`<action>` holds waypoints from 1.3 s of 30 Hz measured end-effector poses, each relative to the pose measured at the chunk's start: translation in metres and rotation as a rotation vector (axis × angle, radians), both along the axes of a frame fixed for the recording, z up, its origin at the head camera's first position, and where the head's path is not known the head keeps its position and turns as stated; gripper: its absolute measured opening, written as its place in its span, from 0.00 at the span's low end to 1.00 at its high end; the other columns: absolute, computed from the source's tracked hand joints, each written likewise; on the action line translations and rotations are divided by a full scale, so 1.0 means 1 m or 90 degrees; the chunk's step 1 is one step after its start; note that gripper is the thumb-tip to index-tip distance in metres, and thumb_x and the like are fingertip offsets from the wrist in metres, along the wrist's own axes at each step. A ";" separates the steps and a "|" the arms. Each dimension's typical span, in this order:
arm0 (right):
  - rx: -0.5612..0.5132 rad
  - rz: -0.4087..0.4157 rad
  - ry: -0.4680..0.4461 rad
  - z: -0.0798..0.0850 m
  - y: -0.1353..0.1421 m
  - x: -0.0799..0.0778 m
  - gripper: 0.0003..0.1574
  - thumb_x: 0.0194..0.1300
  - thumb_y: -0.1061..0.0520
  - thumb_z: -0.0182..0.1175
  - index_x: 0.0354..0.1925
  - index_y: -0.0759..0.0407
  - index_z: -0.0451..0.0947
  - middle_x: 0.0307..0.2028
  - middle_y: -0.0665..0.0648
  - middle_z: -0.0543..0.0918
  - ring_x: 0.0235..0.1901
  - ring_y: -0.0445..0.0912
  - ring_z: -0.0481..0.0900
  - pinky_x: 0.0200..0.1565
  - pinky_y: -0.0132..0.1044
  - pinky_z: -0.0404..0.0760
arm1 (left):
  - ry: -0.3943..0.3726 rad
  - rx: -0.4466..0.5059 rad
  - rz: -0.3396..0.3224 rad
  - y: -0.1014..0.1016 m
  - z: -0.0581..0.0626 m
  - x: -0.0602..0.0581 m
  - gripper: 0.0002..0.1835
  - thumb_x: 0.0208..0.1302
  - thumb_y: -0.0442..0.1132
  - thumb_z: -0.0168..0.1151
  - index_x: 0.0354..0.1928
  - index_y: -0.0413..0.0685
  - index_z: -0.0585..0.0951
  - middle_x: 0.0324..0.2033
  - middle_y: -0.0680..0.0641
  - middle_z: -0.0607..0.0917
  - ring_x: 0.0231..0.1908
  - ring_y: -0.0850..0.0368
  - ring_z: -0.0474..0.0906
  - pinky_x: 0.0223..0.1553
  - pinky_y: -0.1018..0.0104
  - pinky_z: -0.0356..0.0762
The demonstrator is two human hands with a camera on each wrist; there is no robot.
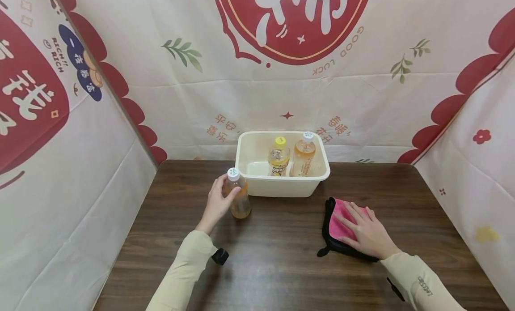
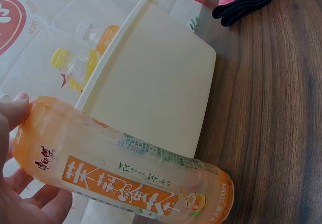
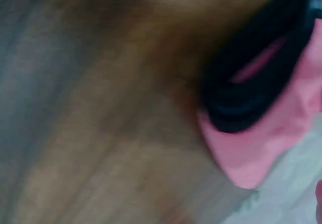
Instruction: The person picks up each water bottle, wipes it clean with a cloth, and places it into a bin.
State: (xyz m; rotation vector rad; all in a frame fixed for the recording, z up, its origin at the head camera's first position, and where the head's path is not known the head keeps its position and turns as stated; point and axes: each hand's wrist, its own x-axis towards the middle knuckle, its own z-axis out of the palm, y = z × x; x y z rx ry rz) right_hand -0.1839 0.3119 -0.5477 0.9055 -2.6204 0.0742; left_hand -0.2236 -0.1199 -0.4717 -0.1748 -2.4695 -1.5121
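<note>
My left hand grips a drink bottle near its top, thumb on one side and fingers on the other. The bottle has a white cap, an orange label and pale amber contents; it stands by the left front corner of a cream plastic basin. In the left wrist view, the label of this bottle faces the camera. To the right, my right hand rests with spread fingers on a folded pink cloth with black edging. The right wrist view shows the cloth blurred, with its black border folded.
Inside the basin, a yellow-capped bottle and a white-capped bottle stand side by side in the right part. The dark wood table meets a printed fabric backdrop behind the basin, with fabric walls on both sides.
</note>
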 end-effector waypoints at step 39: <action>-0.103 -0.218 -0.169 -0.055 0.012 -0.013 0.42 0.59 0.36 0.54 0.58 0.66 0.68 0.62 0.69 0.62 0.63 0.66 0.50 0.56 0.69 0.47 | 0.012 -0.003 -0.002 0.003 -0.001 0.002 0.28 0.59 0.43 0.61 0.59 0.39 0.66 0.48 0.39 0.72 0.44 0.46 0.70 0.41 0.51 0.73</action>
